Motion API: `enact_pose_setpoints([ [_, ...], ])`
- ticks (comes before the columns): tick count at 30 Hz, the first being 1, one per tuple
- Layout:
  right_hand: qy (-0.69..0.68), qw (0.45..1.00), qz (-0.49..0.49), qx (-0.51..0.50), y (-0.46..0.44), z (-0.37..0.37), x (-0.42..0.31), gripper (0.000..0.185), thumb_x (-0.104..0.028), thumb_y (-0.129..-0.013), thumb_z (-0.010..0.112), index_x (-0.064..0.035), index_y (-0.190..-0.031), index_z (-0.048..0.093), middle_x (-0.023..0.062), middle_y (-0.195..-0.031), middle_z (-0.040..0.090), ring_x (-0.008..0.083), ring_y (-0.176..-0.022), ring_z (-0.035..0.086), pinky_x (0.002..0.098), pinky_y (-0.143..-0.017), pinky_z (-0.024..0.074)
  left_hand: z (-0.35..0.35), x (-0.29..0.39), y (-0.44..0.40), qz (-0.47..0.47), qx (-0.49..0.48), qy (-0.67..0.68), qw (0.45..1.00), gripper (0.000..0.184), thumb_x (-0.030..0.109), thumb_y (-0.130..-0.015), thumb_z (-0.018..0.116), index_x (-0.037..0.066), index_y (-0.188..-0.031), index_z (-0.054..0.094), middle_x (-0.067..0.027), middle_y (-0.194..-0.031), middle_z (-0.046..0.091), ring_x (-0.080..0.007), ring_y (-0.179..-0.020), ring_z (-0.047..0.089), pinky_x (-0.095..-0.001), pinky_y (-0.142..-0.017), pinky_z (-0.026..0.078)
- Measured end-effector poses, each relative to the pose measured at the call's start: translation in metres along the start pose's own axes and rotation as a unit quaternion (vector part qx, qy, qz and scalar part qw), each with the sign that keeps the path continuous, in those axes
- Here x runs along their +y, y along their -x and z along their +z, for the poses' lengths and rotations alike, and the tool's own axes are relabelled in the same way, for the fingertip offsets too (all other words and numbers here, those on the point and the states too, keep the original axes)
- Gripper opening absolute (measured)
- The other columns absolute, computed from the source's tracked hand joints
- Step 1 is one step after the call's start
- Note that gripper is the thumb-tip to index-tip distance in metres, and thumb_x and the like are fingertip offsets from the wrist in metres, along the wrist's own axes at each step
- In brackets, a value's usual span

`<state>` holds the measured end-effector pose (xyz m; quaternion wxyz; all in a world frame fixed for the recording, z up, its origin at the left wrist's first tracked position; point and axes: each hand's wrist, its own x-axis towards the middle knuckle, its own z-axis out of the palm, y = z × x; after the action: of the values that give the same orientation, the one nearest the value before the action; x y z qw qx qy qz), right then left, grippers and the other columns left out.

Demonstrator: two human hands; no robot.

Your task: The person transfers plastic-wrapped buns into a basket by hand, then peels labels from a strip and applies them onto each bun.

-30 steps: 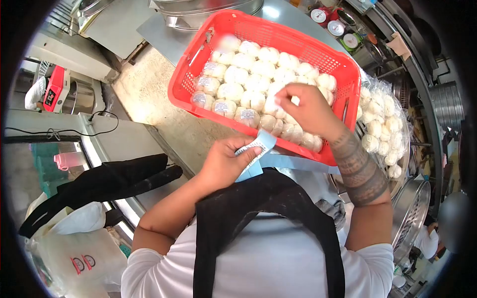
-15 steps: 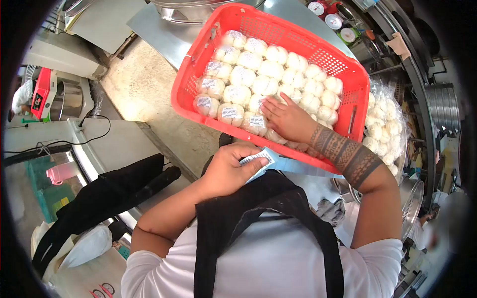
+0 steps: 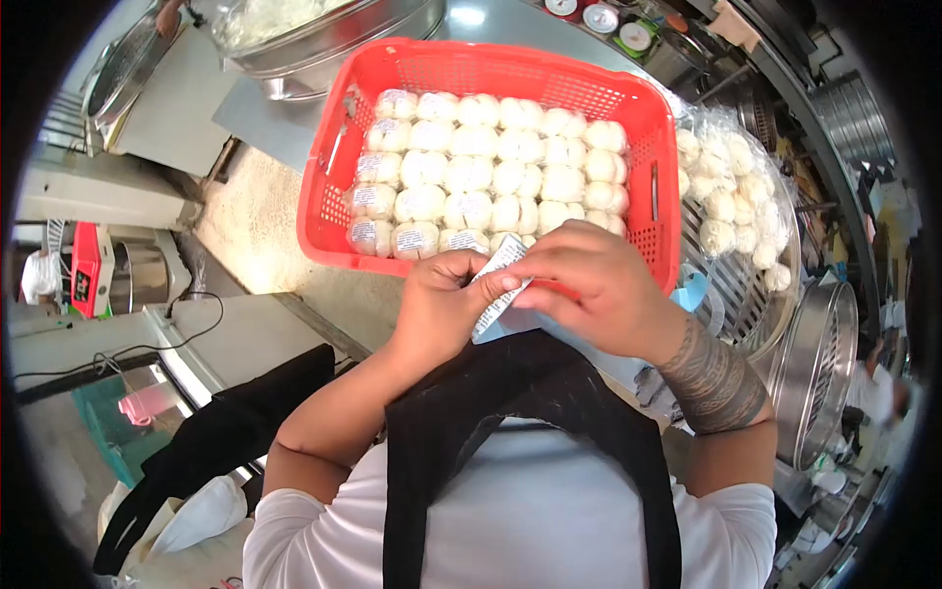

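Note:
My left hand [image 3: 439,299] grips a strip of printed stickers [image 3: 498,287] with a pale blue backing, thumb on top, just in front of my apron. The fingertips of my right hand [image 3: 613,290] pinch at the strip's right edge; whether a sticker is lifting off cannot be made out. Beyond both hands stands a red plastic basket [image 3: 316,187], holding rows of white buns [image 3: 469,174] packed in clear film. Printed stickers show on several buns, mostly in the left column and the near row. My right hand covers part of the basket's near rim.
At right, more white buns [image 3: 731,196] in clear plastic lie on a slatted round steamer tray [image 3: 741,285]. A large metal steamer [image 3: 343,49] sits behind the basket on the steel table [image 3: 260,123]. Scales [image 3: 601,18] stand at the back. Black cloth [image 3: 221,432] hangs at left.
My right hand has left the buns in the basket and come back to the sticker strip in my left hand. The view has shifted, with the basket now lower and further left.

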<state>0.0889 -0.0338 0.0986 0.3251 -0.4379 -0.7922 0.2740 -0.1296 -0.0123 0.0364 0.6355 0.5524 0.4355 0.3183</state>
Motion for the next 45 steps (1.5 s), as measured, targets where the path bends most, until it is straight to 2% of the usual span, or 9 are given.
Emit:
enact_pose_setpoints([
  [9, 0.124, 0.991, -0.001, 0.042, 0.031, 0.002, 0.012, 0.028, -0.022, -0.087, 0.078, -0.0062, -0.109, 0.075, 0.0062, -0.100, 0.068, 0.0256, -0.096, 0.064, 0.0404, -0.085, 0.0477, 0.026, -0.010, 0.005, 0.095, -0.057, 0.056, 0.992, 0.012, 0.003, -0.104, 0.064, -0.003, -0.113, 0.069, -0.0035, -0.103, 0.065, -0.0098, -0.094, 0.057, -0.0253, -0.084, 0.048],
  [20, 0.124, 0.989, -0.066, -0.042, 0.006, -0.006, 0.028, 0.019, -0.017, -0.092, 0.075, -0.0045, -0.107, 0.076, 0.0086, -0.091, 0.069, 0.0275, -0.087, 0.065, 0.0397, -0.082, 0.0482, 0.014, 0.002, 0.002, 0.108, -0.030, -0.069, 0.991, 0.007, 0.000, -0.103, 0.062, -0.004, -0.105, 0.067, -0.0071, -0.093, 0.061, -0.0160, -0.087, 0.058, -0.0285, -0.081, 0.048],
  [23, -0.081, 0.991, 0.047, -0.092, -0.016, -0.011, 0.042, 0.020, -0.019, -0.096, 0.071, 0.0008, -0.100, 0.075, 0.0113, -0.087, 0.071, 0.0269, -0.083, 0.068, 0.0400, -0.079, 0.0523, 0.006, 0.004, 0.001, 0.096, -0.014, -0.077, 0.992, 0.009, 0.000, -0.103, 0.061, -0.003, -0.107, 0.069, -0.0070, -0.094, 0.064, -0.0157, -0.087, 0.060, -0.0284, -0.082, 0.049],
  [27, -0.128, 0.980, 0.152, -0.034, -0.055, -0.002, 0.085, 0.022, -0.017, -0.100, 0.069, 0.0044, -0.101, 0.075, 0.0109, -0.081, 0.072, 0.0125, -0.077, 0.064, 0.0325, -0.073, 0.0530, -0.011, 0.001, 0.000, -0.012, -0.014, -0.019, 1.000, 0.012, 0.001, -0.103, 0.062, -0.002, -0.110, 0.071, -0.0059, -0.098, 0.067, -0.0138, -0.090, 0.063, -0.0279, -0.086, 0.051],
  [30, -0.099, 0.973, 0.208, -0.031, -0.086, 0.010, 0.111, 0.021, -0.017, -0.100, 0.069, 0.0034, -0.102, 0.075, 0.0111, -0.080, 0.072, 0.0131, -0.077, 0.065, 0.0324, -0.074, 0.0537, -0.017, -0.012, -0.001, -0.027, 0.013, 0.035, 0.999, 0.019, 0.004, -0.102, 0.066, -0.001, -0.120, 0.067, -0.0047, -0.103, 0.068, -0.0126, -0.093, 0.063, -0.0278, -0.087, 0.052],
  [33, -0.125, 0.984, 0.129, -0.009, -0.096, 0.026, 0.099, 0.019, -0.017, -0.099, 0.070, 0.0011, -0.100, 0.076, 0.0107, -0.085, 0.073, 0.0157, -0.079, 0.067, 0.0326, -0.073, 0.0534, -0.024, -0.005, -0.009, 0.038, 0.081, 0.040, 0.995, 0.029, 0.007, -0.100, 0.071, -0.001, -0.126, 0.061, -0.0055, -0.108, 0.068, -0.0122, -0.096, 0.064, -0.0268, -0.087, 0.052],
  [36, -0.051, 0.998, 0.021, -0.022, -0.101, 0.029, 0.072, 0.015, -0.016, -0.095, 0.072, -0.0009, -0.096, 0.075, 0.0117, -0.087, 0.072, 0.0233, -0.081, 0.069, 0.0348, -0.074, 0.0537, -0.036, -0.002, -0.023, 0.027, 0.049, 0.160, 0.985, 0.034, 0.008, -0.098, 0.073, 0.000, -0.127, 0.056, -0.0058, -0.112, 0.067, -0.0116, -0.098, 0.062, -0.0264, -0.087, 0.051],
  [38, 0.048, 0.997, -0.046, -0.036, -0.105, 0.026, 0.064, 0.015, -0.016, -0.093, 0.073, -0.0013, -0.095, 0.075, 0.0126, -0.086, 0.071, 0.0259, -0.082, 0.069, 0.0356, -0.075, 0.0538, -0.039, 0.000, -0.029, 0.005, 0.027, 0.156, 0.987, 0.021, 0.007, -0.100, 0.071, 0.000, -0.116, 0.060, -0.0042, -0.106, 0.068, -0.0089, -0.094, 0.063, -0.0263, -0.084, 0.052],
  [45, -0.162, 0.955, 0.179, -0.172, -0.114, 0.002, 0.076, 0.012, -0.010, -0.095, 0.072, 0.0016, -0.098, 0.075, 0.0042, -0.084, 0.073, 0.0103, -0.077, 0.065, 0.0295, -0.075, 0.0529, -0.054, -0.001, -0.029, -0.112, -0.073, 0.068, 0.989, 0.017, 0.000, -0.102, 0.062, -0.004, -0.118, 0.067, -0.0035, -0.106, 0.072, -0.0085, -0.098, 0.067, -0.0279, -0.090, 0.055],
])
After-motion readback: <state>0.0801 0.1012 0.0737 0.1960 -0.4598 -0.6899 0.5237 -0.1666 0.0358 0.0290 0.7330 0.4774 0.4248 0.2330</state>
